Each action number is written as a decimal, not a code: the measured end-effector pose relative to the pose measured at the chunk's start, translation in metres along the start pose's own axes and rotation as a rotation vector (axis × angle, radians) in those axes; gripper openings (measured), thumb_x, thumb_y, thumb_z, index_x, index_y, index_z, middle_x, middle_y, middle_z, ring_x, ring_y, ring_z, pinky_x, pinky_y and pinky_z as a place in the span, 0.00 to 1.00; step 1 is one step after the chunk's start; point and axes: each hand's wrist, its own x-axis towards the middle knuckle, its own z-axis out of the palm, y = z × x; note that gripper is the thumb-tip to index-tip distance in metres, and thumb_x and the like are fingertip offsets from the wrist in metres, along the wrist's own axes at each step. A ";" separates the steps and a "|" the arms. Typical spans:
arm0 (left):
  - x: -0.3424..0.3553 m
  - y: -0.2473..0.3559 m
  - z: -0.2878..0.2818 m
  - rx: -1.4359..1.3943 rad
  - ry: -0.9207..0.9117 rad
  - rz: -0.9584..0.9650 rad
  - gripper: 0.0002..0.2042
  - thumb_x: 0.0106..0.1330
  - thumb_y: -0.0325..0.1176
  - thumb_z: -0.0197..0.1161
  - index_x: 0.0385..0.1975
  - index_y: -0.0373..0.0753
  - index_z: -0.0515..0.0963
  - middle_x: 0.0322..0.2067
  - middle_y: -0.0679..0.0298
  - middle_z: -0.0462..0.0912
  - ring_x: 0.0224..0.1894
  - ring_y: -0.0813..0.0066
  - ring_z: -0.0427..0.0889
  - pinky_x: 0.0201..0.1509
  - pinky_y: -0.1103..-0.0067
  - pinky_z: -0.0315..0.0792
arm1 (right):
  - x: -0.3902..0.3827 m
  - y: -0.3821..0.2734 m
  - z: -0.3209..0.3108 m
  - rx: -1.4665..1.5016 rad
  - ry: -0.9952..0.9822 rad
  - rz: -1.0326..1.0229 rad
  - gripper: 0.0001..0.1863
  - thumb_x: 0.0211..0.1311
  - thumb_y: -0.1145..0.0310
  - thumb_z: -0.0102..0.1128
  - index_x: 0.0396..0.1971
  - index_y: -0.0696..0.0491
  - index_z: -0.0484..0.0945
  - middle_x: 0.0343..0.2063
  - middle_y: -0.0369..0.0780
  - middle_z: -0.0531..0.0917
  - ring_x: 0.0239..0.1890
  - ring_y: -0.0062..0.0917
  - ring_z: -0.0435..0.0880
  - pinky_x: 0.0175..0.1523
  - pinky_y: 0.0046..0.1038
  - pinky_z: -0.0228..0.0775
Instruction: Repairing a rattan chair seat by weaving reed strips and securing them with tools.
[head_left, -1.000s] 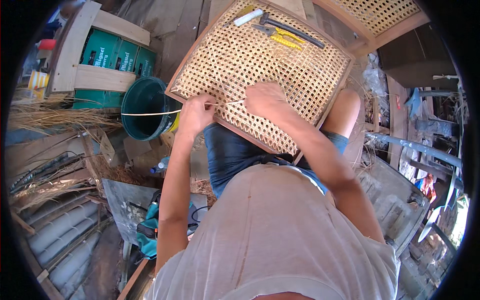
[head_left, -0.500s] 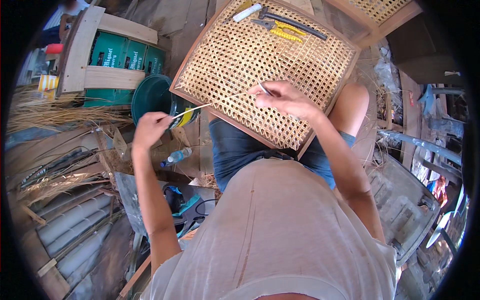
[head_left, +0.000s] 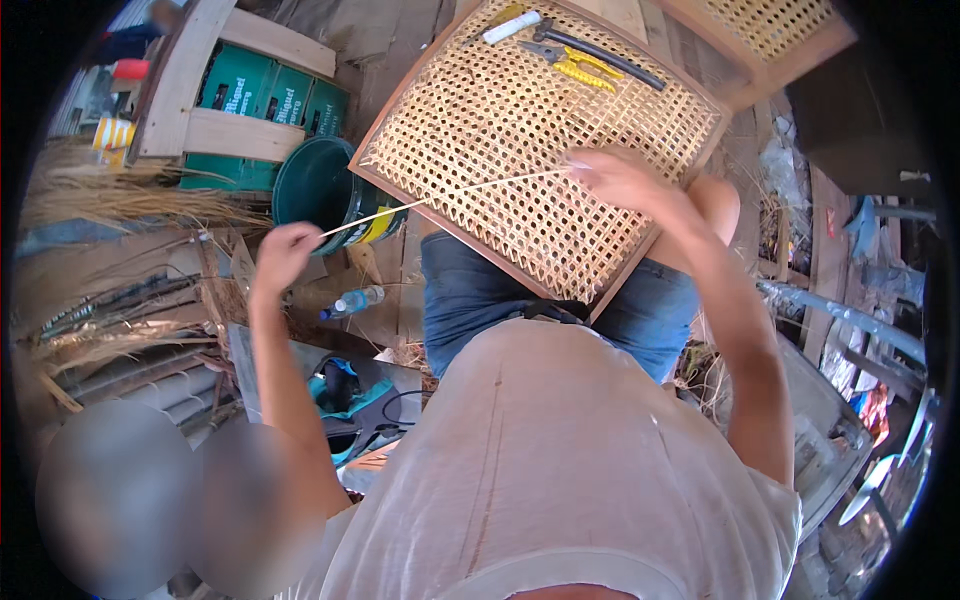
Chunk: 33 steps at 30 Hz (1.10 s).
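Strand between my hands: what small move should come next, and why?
Perhaps bring your left hand to the edge of the panel to steady the strand: that hand pinches it beyond the panel's left side, leaving a stretch unsupported, while your right hand, blurred, is over the panel at its other visible end.

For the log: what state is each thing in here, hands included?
Left hand: pinching the strand
Right hand: at the strand's other end, blurred
Cane strand: drawn nearly straight
Woven cane panel: framed, resting on the lap
Pliers: lying on the panel
Hammer: lying beside the pliers
Green bucket: uncovered
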 end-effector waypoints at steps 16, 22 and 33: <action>0.043 0.048 0.108 -0.743 0.059 -0.163 0.08 0.70 0.32 0.65 0.36 0.33 0.86 0.22 0.74 0.78 0.24 0.88 0.72 0.26 0.86 0.64 | -0.027 -0.036 -0.075 1.216 0.274 -0.122 0.25 0.62 0.78 0.49 0.59 0.55 0.79 0.53 0.40 0.86 0.14 0.03 0.60 0.16 0.12 0.48; 0.042 0.067 0.134 -1.255 0.130 -0.236 0.08 0.71 0.34 0.62 0.34 0.38 0.83 0.24 0.75 0.75 0.23 0.88 0.68 0.26 0.87 0.59 | 0.084 -0.183 0.037 0.571 -0.155 -0.001 0.20 0.66 0.72 0.61 0.58 0.53 0.80 0.50 0.43 0.87 0.46 0.28 0.87 0.57 0.30 0.76; 0.054 0.064 0.169 -1.385 0.239 -0.288 0.09 0.72 0.36 0.62 0.32 0.38 0.81 0.22 0.75 0.72 0.23 0.89 0.66 0.26 0.86 0.59 | 0.129 -0.170 0.095 0.463 0.157 -0.311 0.05 0.63 0.70 0.66 0.34 0.54 0.84 0.33 0.46 0.87 0.36 0.41 0.88 0.44 0.35 0.79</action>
